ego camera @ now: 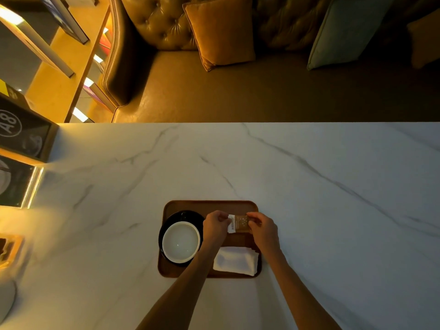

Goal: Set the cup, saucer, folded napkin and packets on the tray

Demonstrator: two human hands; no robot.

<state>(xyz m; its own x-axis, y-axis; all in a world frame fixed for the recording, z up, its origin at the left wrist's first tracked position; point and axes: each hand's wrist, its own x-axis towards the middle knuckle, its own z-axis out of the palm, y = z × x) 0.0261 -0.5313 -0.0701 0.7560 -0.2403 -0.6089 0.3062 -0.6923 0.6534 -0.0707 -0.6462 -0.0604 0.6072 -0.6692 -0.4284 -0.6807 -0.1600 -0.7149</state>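
Pinching thin brown-and-white paper packets at opposite ends, left hand and right hand, over brown wooden tray. Judged light, limp, crushable; best gripped by edges.

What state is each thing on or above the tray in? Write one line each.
tray: flat on the table.
saucer: on the tray's left side, under the cup.
cup: upright on the saucer, looks empty.
napkin: folded, at the tray's near right corner.
packets: held over the tray, pinched at both ends.
left hand: pinches the packets' left end.
right hand: pinches their right end.
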